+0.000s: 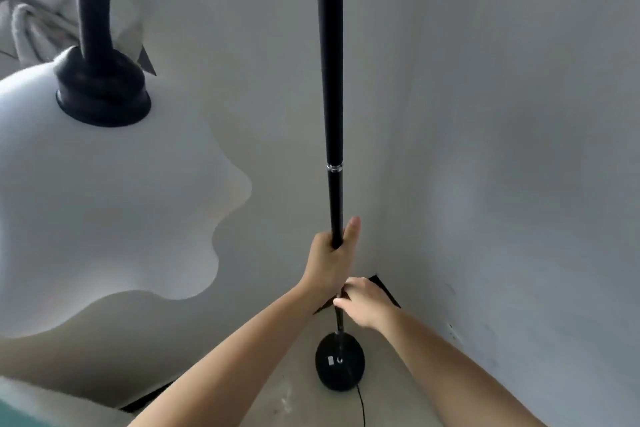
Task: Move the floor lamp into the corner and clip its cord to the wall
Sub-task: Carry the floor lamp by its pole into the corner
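Both grips, left hand [329, 262] above right hand [363, 302], are clasping one upright floor lamp pole [330, 80] above its single round base [340, 366].

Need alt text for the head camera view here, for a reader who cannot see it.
Both bare hands grip the black pole of a floor lamp, left hand above right hand, its round base on the floor near a corner of white walls. A black cord trails from the base toward the camera. The white shade hangs at left.
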Available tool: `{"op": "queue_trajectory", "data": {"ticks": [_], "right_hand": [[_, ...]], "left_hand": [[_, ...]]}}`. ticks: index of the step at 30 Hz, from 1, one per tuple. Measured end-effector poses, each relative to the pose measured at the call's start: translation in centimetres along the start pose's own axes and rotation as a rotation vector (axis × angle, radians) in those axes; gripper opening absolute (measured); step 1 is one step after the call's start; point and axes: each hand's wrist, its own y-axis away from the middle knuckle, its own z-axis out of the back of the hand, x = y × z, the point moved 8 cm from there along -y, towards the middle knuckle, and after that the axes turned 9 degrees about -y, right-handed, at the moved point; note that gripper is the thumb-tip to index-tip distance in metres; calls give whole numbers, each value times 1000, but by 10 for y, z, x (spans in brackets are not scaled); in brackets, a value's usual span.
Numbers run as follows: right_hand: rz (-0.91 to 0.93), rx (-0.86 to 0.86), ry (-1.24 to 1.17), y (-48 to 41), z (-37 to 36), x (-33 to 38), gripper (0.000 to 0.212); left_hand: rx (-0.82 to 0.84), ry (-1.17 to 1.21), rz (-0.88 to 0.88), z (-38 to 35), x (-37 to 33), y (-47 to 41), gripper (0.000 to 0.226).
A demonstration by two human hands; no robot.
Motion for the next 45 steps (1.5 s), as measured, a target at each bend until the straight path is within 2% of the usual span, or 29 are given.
{"op": "queue_trajectory", "data": {"ticks": [4,9,14,19,25,28,33,36,41,45], "right_hand": [[-43,-58,-60,-43,12,4,7],[-62,-59,-76,-90,24,-7,19],[-24,-37,-30,-121,36,-15,17],[0,-44,9,-139,51,-25,12],[12,-108,-49,-154,56,-28,14],[7,-93,-99,-158,48,-28,19],[46,-42,-123,-163,53,-26,38],[81,-26,-92,-165,63,-27,43],[39,11,-88,-165,73,-38,46],[38,71,-80,-160,62,-47,44]], "left_hand": [[50,-16,10,5,4,-53,80],[57,-51,46,1,15,-98,76],[86,-70,66,-9,22,-130,69],[117,-56,69,-23,19,-156,71],[127,-70,72,-25,17,-184,68],[89,-160,72,-14,27,-191,62],[87,-443,-47,10,41,-190,41],[96,-470,-80,23,47,-181,33],[234,-518,-72,27,58,-165,40],[221,-580,-137,26,61,-152,31]]}}
